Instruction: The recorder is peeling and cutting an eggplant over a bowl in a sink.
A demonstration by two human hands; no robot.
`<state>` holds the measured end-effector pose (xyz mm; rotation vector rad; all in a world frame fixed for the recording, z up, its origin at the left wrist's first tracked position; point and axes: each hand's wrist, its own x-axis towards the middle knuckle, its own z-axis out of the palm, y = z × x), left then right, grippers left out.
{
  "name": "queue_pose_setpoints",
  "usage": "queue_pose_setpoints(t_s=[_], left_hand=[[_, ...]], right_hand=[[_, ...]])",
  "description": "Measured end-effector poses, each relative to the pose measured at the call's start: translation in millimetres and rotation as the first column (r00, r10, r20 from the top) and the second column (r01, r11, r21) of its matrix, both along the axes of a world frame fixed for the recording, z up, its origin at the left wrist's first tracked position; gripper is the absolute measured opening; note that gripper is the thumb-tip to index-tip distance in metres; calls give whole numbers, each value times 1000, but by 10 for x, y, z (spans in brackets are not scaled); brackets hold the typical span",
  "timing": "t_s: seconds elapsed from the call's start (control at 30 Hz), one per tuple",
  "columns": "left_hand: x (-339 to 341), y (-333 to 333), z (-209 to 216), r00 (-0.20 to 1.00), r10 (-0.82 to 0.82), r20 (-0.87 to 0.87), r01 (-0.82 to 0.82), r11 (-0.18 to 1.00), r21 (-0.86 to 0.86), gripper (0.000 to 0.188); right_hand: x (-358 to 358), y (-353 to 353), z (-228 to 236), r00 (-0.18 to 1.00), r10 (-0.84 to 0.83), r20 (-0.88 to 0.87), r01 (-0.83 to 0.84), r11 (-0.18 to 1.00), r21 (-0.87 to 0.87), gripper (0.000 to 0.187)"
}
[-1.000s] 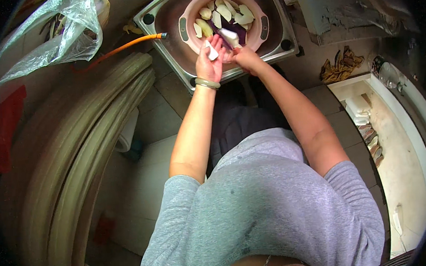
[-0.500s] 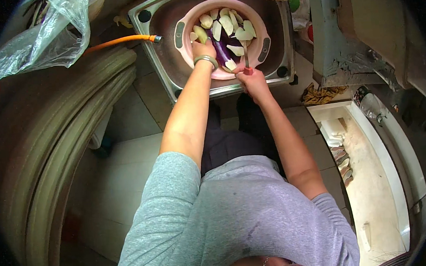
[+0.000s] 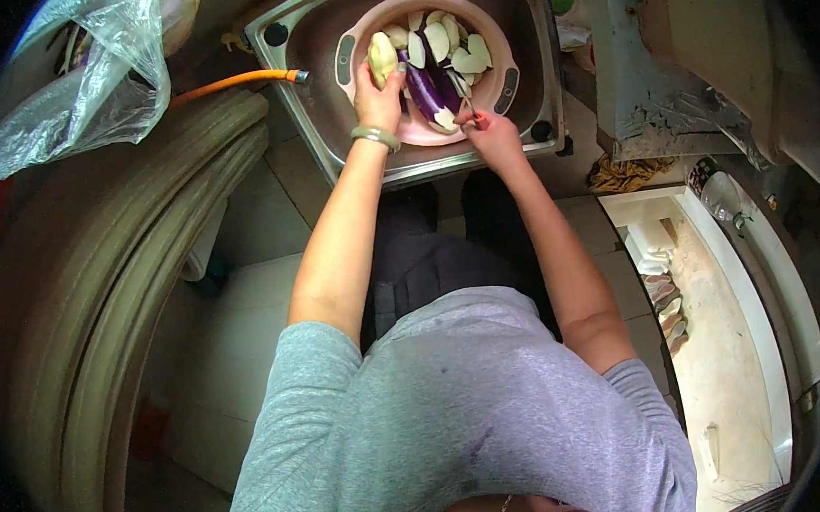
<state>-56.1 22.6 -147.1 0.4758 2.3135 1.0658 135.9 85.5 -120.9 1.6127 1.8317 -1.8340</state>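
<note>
My left hand (image 3: 381, 98), with a bangle at the wrist, is closed round a pale yellow-green peeled vegetable (image 3: 382, 54) at the left side of a pink basin (image 3: 356, 24). A knife with a red handle (image 3: 480, 121) is gripped in my right hand (image 3: 497, 142) at the basin's near right rim. Its blade points into the basin and is hard to make out. Between my hands lies a purple eggplant (image 3: 427, 91) with a pale near end. White cut pieces (image 3: 470, 60) are heaped beyond it and to the right.
The basin stands inside a metal sink (image 3: 308, 49). An orange hose (image 3: 227, 81) reaches the sink's left edge. Clear plastic bags (image 3: 99, 92) hang at the far left. Large curved pale boards (image 3: 155, 217) stand at my left, and an open white drawer (image 3: 709, 321) is at my right.
My left hand has lifted the pale vegetable, which now stands more upright at the left side. My right hand and the knife have drawn slightly back from the white pieces.
</note>
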Motion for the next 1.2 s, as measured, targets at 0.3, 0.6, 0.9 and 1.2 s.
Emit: queue_pose_setpoints(t_s=[0.3, 0.6, 0.9, 1.2], left_hand=[[233, -2, 895, 232, 176, 957, -452, 891, -55, 49], [353, -165, 1172, 185, 240, 953, -352, 921, -164, 40], [324, -320, 1166, 190, 248, 950, -320, 930, -178, 39], [235, -337, 932, 181, 163, 970, -281, 954, -108, 45]], right_hand=[[-485, 264, 575, 880, 457, 129, -455, 732, 508, 6], [-496, 246, 373, 877, 412, 248, -479, 701, 529, 12], [-478, 486, 140, 759, 429, 491, -520, 852, 59, 20], [-518, 203, 796, 816, 537, 216, -579, 765, 283, 14]])
